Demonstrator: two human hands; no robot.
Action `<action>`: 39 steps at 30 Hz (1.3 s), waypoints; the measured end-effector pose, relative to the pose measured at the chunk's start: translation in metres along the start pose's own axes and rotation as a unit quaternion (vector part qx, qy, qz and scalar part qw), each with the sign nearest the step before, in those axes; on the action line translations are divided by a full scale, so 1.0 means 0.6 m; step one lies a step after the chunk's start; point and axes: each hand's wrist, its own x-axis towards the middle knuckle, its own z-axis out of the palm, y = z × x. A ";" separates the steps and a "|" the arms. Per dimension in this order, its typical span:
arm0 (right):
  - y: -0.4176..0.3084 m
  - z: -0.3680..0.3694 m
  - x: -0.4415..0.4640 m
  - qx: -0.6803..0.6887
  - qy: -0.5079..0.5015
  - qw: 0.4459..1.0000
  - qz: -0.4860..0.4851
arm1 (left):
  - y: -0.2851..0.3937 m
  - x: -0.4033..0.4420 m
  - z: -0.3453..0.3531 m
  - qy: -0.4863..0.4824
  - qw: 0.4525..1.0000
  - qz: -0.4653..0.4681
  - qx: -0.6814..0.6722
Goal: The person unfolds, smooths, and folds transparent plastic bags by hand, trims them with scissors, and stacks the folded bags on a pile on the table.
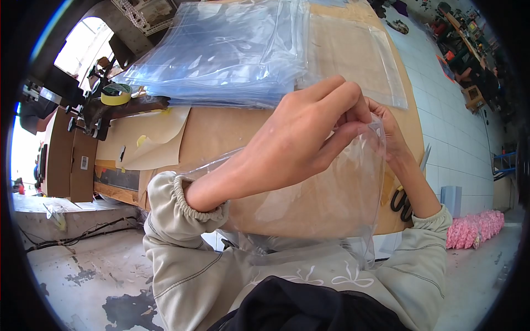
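A clear plastic sheet or bag [298, 204] hangs between my arms, from the table's front down over my lap. My left hand [309, 129] reaches across to the right and pinches its top right corner between thumb and fingers. Behind that corner, my right hand [389, 132] grips the same plastic, its fingertips partly hidden by the left hand. Black-handled scissors [403, 205] lie beside my right forearm at the table's right edge.
A thick stack of clear plastic pieces [232, 55] covers the table's far side, with another clear piece [353, 55] to its right. A yellow tape roll [116, 98] sits at the left near dark clamps. Brown paper [149, 146] and a cardboard box [72, 157] are also left.
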 end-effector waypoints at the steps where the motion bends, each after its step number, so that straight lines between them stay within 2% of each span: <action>1: 0.000 -0.002 0.000 -0.023 0.009 1.000 -0.002 | -0.001 -0.001 0.001 0.002 1.000 -0.002 0.001; 7: -0.004 0.002 -0.006 -0.004 -0.012 0.999 -0.032 | -0.008 0.000 0.005 0.001 1.000 -0.011 -0.010; 10: 0.008 0.009 -0.007 0.007 0.042 0.999 -0.028 | -0.013 0.000 0.007 0.003 1.000 -0.013 0.000; 16: 0.018 0.001 -0.010 0.018 0.070 0.997 0.030 | -0.016 -0.005 0.005 0.000 1.000 -0.020 -0.010; 19: 0.006 0.021 -0.019 0.051 0.024 0.996 0.065 | -0.007 -0.019 -0.002 -0.011 0.998 -0.024 0.058; 22: 0.012 0.023 -0.016 -0.023 -0.061 0.994 0.083 | 0.001 -0.056 -0.013 -0.068 0.983 -0.061 0.157; 25: 0.000 0.045 -0.012 -0.219 -0.042 0.970 0.098 | 0.017 -0.091 -0.026 -0.127 0.948 -0.102 0.273; 28: -0.004 0.046 -0.004 -0.366 -0.051 0.925 0.087 | 0.027 -0.137 -0.048 -0.150 0.933 -0.179 0.275; 30: -0.010 0.050 -0.008 -0.474 -0.057 0.878 0.038 | 0.032 -0.175 -0.075 -0.120 0.917 -0.187 0.330; 31: -0.013 0.052 -0.009 -0.524 -0.060 0.850 0.013 | 0.045 -0.194 -0.092 -0.087 0.910 -0.229 0.334; 34: -0.033 0.028 -0.015 -0.513 -0.036 0.857 -0.027 | 0.092 -0.276 -0.149 0.024 0.855 -0.363 0.369; 36: -0.067 0.006 -0.014 -0.551 0.025 0.834 -0.012 | 0.108 -0.377 -0.205 0.100 0.812 -0.435 0.377; 38: -0.085 -0.041 -0.010 -0.634 0.096 0.765 -0.054 | 0.134 -0.521 -0.261 0.058 0.755 -0.347 0.554; 39: -0.092 -0.070 -0.006 -0.675 0.124 0.724 -0.074 | 0.161 -0.551 -0.279 0.117 0.736 -0.502 0.440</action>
